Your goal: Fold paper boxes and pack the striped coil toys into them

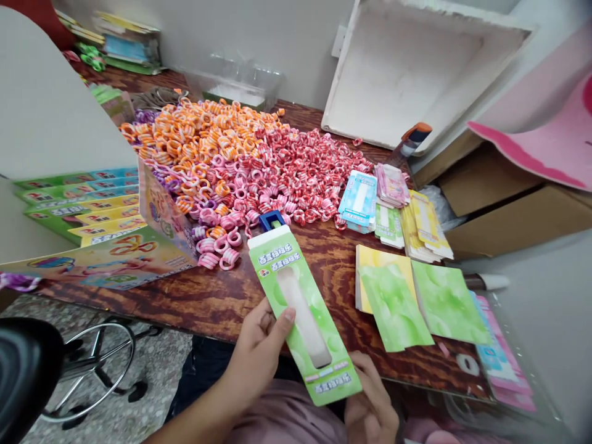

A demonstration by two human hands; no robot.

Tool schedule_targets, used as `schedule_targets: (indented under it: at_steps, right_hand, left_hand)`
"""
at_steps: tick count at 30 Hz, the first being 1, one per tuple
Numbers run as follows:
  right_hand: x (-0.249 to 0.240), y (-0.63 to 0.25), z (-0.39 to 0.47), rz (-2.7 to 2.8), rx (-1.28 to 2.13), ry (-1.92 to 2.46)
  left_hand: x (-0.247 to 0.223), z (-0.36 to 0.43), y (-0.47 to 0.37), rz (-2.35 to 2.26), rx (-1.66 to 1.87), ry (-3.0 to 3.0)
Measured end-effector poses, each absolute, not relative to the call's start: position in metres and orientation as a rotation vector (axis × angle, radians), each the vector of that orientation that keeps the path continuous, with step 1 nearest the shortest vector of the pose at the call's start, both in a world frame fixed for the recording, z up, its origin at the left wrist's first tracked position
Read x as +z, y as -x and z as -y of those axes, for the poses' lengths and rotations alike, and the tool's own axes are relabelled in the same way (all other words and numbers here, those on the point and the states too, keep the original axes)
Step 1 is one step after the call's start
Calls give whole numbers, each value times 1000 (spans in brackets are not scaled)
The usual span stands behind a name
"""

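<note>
A long green box (324,308) with a cut-out window is tilted over the table's front edge. My left hand (263,345) grips its left side, the thumb lying on the front beside the window. At the box's lower right corner is my right hand (372,401), its fingers bent and partly behind the box; whether they grip it cannot be made out. Beyond the top end of the box sits a blue plastic piece (272,220). A large heap of striped rings (296,166), orange, red, pink and purple, spreads behind it.
Right of the heap lie blue cards (358,200), yellow cards (425,225) and green sheets (451,302). A display carton (161,209) with upright packs stands at left. Farther back are a white foam box (416,68) and a clear tray (235,86). A wheeled stool (97,364) is lower left.
</note>
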State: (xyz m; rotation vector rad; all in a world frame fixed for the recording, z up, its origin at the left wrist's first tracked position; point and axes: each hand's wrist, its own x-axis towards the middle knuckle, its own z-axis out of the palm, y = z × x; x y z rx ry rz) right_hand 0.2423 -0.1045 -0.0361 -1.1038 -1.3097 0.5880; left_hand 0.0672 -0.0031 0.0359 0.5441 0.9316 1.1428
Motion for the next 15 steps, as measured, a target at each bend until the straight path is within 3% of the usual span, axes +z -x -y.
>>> schedule_targets:
  at_steps: [5, 10, 15]
  right_hand:
    - [-6, -250, 76, 1266, 401, 1127]
    - [7, -237, 61, 1663, 663, 1396]
    - [-3, -204, 65, 1706, 546, 1459]
  left_hand:
    - [27, 13, -53, -958, 1019, -752]
    - [21, 25, -45, -1013, 930, -859]
    - [18, 25, -53, -1246, 1192, -997]
